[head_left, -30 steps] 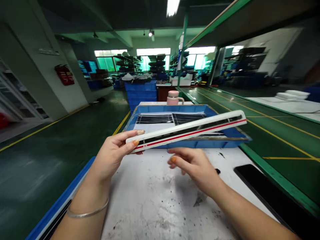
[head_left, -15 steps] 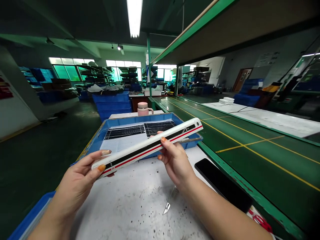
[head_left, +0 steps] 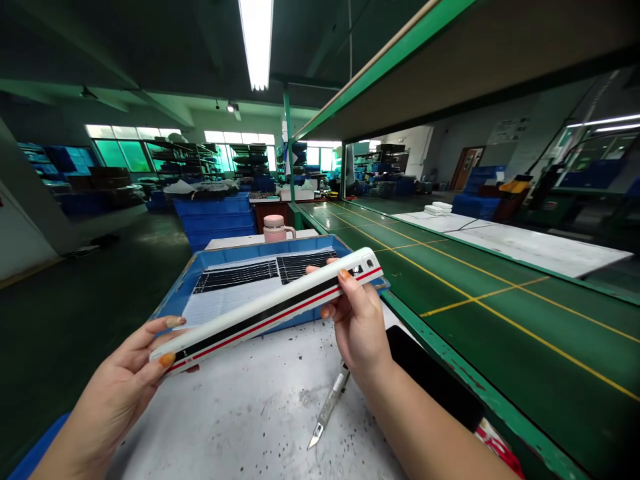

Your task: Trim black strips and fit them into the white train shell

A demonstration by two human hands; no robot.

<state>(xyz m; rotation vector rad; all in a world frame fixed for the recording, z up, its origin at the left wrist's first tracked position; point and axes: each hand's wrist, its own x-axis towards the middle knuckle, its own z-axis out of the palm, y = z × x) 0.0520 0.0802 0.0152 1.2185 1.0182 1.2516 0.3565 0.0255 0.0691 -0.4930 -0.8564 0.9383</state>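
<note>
A long white bar [head_left: 270,310] with a black and a red stripe is held up over the white worktable [head_left: 240,420], tilted up to the right. My left hand [head_left: 125,383] pinches its near left end between thumb and fingers. My right hand [head_left: 357,320] grips its far right end, fingers curled round the edge. Under my right wrist a slim metal knife [head_left: 327,407] lies on the table, blade toward me.
Behind the bar stands a blue tray [head_left: 240,257] holding sheets of black strips. A pink cup [head_left: 276,228] sits beyond it. To the right of my forearm lies a black flat slab [head_left: 440,383], then the green conveyor [head_left: 500,313]. A blue bin edge [head_left: 30,460] shows at lower left.
My right hand came up from below and took hold of the bar's right end. The view swung to the right, and the knife came into sight on the table.
</note>
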